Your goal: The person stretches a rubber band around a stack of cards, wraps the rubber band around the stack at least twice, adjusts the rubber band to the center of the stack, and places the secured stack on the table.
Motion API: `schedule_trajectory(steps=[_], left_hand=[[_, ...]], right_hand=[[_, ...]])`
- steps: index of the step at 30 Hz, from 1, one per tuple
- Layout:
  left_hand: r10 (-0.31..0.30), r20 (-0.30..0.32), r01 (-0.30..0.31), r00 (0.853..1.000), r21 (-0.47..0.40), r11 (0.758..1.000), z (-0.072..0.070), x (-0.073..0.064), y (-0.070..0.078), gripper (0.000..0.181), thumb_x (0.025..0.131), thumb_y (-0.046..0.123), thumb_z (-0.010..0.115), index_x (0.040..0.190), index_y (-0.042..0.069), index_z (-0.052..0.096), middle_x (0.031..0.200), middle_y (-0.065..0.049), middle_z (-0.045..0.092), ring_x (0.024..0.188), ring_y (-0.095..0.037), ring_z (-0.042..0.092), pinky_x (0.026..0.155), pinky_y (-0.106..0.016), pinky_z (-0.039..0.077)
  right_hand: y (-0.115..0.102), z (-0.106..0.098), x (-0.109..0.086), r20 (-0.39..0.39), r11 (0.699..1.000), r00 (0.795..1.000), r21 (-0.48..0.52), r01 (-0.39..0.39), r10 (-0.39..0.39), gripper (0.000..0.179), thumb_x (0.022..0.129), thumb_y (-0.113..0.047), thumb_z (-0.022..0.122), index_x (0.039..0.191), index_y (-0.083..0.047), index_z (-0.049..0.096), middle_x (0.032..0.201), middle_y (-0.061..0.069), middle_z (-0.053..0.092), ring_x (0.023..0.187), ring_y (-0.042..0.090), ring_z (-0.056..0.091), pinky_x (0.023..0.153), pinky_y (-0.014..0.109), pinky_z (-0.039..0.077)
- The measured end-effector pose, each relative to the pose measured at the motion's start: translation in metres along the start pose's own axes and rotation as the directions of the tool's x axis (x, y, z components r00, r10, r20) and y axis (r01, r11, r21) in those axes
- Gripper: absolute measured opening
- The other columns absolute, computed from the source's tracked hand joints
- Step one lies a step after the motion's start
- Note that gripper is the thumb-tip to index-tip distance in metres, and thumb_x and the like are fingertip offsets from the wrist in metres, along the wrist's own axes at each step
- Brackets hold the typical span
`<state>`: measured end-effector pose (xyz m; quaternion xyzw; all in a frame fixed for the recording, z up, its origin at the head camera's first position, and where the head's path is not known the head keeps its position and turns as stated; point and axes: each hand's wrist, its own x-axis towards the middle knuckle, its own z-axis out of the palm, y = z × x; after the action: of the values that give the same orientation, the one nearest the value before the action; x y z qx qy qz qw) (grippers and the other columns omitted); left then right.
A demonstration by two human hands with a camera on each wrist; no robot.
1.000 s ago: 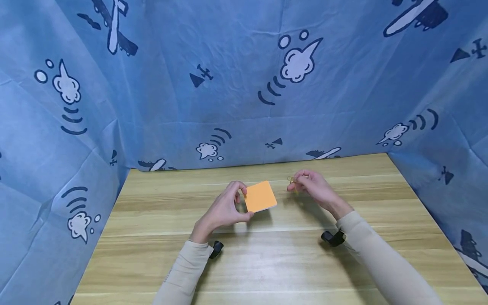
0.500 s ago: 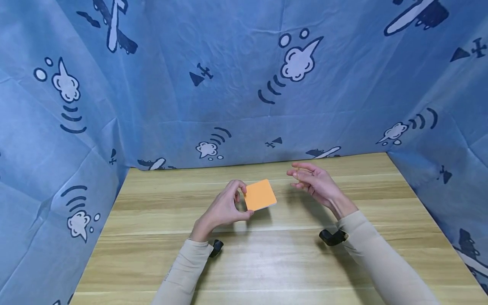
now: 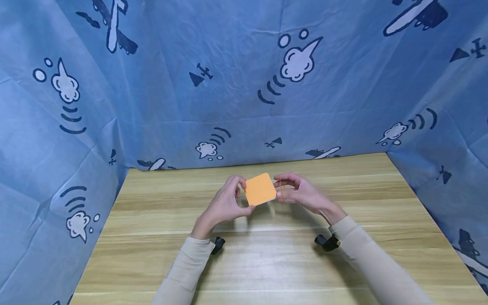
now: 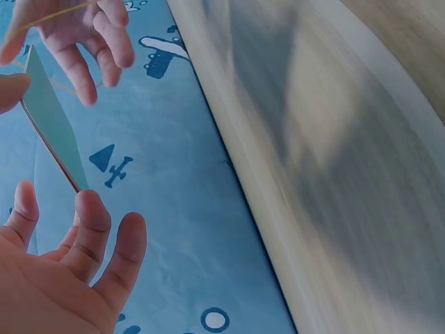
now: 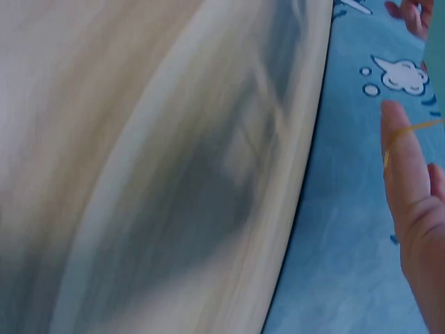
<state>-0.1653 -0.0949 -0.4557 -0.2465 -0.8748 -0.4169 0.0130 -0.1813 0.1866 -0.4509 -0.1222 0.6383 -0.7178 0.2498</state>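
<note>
A thin, square stack of cards [image 3: 260, 189], orange on top with rounded corners, is held above the table by my left hand [image 3: 225, 201]. Thumb and finger pinch it at opposite edges; its underside looks green in the left wrist view. My right hand [image 3: 305, 195] is at the stack's right edge, thumb and fingers spread apart. A thin yellow rubber band [image 3: 281, 188] is stretched round these spread fingers. In the right wrist view the rubber band [image 5: 417, 126] loops over the right thumb [image 5: 407, 163], beside the green underside of the stack [image 5: 437, 62].
The wooden table [image 3: 251, 267] spreads under both hands. Blue cloth [image 3: 236, 101] printed with planes and clouds hangs behind it and along both sides. A black wrist device [image 3: 327, 242] sits under the right sleeve, another [image 3: 218, 245] under the left.
My right hand has gone from pinching the rubber band to spreading its fingers inside it, and has moved left to the stack. My left hand has raised the stack slightly.
</note>
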Motion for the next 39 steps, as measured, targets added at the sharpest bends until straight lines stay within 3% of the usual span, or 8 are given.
schedule_trajectory(steps=[5, 12, 17, 21, 26, 32, 36, 39], left_hand=[[0.023, 0.043, -0.023, 0.999, 0.011, 1.000, 0.002, 0.003, 0.004, 0.059, 0.071, 0.026, 0.087, 0.109, 0.021, 0.044, 0.111, -0.003, 0.050, 0.083, -0.030, 0.056, 0.056, -0.025, 0.042], [0.064, 0.116, -0.062, 0.991, -0.014, 0.998, 0.003, 0.003, 0.011, 0.058, 0.070, 0.022, 0.087, 0.108, 0.019, 0.043, 0.111, 0.002, 0.047, 0.085, -0.031, 0.055, 0.056, -0.025, 0.042], [0.107, 0.113, -0.105, 0.988, -0.028, 0.994, 0.003, 0.005, 0.011, 0.056, 0.070, 0.021, 0.087, 0.105, 0.019, 0.043, 0.114, 0.001, 0.048, 0.083, -0.027, 0.053, 0.056, -0.024, 0.042], [0.125, 0.063, -0.125, 0.990, -0.013, 0.992, 0.004, 0.005, 0.008, 0.055, 0.069, 0.021, 0.086, 0.104, 0.017, 0.043, 0.127, 0.000, 0.049, 0.081, -0.024, 0.052, 0.058, -0.024, 0.043], [0.148, -0.055, -0.147, 0.987, 0.026, 0.989, 0.005, 0.005, 0.003, 0.057, 0.068, 0.019, 0.087, 0.102, 0.014, 0.041, 0.131, -0.003, 0.049, 0.079, -0.023, 0.052, 0.058, -0.024, 0.042], [0.153, -0.165, -0.152, 0.974, 0.020, 0.988, 0.003, 0.005, -0.002, 0.057, 0.066, 0.015, 0.088, 0.097, 0.009, 0.041, 0.130, -0.006, 0.050, 0.078, -0.013, 0.045, 0.059, -0.023, 0.040], [0.162, -0.202, -0.162, 0.966, 0.015, 0.987, 0.001, 0.005, -0.005, 0.056, 0.065, 0.014, 0.087, 0.095, 0.007, 0.040, 0.129, -0.007, 0.050, 0.077, -0.014, 0.046, 0.059, -0.023, 0.041], [0.169, -0.225, -0.171, 0.960, 0.010, 0.985, 0.001, 0.004, -0.007, 0.056, 0.065, 0.014, 0.086, 0.094, 0.011, 0.039, 0.128, -0.008, 0.051, 0.076, -0.015, 0.046, 0.058, -0.022, 0.040]], right_hand=[[0.003, 0.008, 0.001, 0.068, 1.000, 0.998, 0.018, 0.016, -0.017, 0.082, 0.087, 0.003, 0.073, 0.153, 0.000, 0.024, 0.136, 0.027, 0.038, 0.099, 0.031, 0.068, 0.095, 0.069, 0.045], [0.002, 0.011, 0.004, 0.095, 0.999, 0.995, -0.041, 0.004, 0.000, 0.084, 0.087, -0.003, 0.075, 0.153, -0.002, 0.023, 0.131, 0.027, 0.043, 0.100, 0.032, 0.065, 0.090, 0.069, 0.048], [0.003, 0.014, 0.007, 0.120, 0.991, 0.992, -0.128, -0.024, 0.039, 0.068, 0.090, -0.011, 0.075, 0.145, -0.001, 0.037, 0.125, 0.025, 0.050, 0.100, 0.032, 0.062, 0.086, 0.067, 0.053], [0.004, 0.017, 0.009, 0.046, 0.987, 0.997, -0.154, -0.051, 0.059, 0.049, 0.095, -0.014, 0.070, 0.136, 0.004, 0.048, 0.115, 0.018, 0.063, 0.094, 0.026, 0.068, 0.082, 0.054, 0.060], [0.003, 0.024, 0.008, -0.047, 0.996, 0.997, -0.067, -0.064, 0.061, 0.042, 0.102, -0.012, 0.058, 0.134, 0.013, 0.048, 0.110, 0.015, 0.068, 0.094, 0.022, 0.070, 0.089, 0.045, 0.059], [0.002, 0.031, 0.000, -0.197, 0.995, 0.980, -0.101, -0.028, 0.007, 0.035, 0.104, -0.012, 0.054, 0.128, 0.014, 0.055, 0.104, 0.019, 0.071, 0.096, 0.033, 0.071, 0.095, 0.043, 0.056], [0.001, 0.034, -0.006, -0.197, 0.976, 0.980, -0.217, -0.008, -0.036, 0.028, 0.103, -0.005, 0.051, 0.122, 0.012, 0.061, 0.102, 0.022, 0.072, 0.097, 0.037, 0.070, 0.100, 0.052, 0.051], [0.002, 0.033, -0.009, -0.157, 0.963, 0.987, -0.269, -0.013, -0.030, 0.024, 0.100, -0.002, 0.054, 0.118, 0.012, 0.062, 0.102, 0.023, 0.071, 0.093, 0.034, 0.070, 0.084, 0.043, 0.059]])
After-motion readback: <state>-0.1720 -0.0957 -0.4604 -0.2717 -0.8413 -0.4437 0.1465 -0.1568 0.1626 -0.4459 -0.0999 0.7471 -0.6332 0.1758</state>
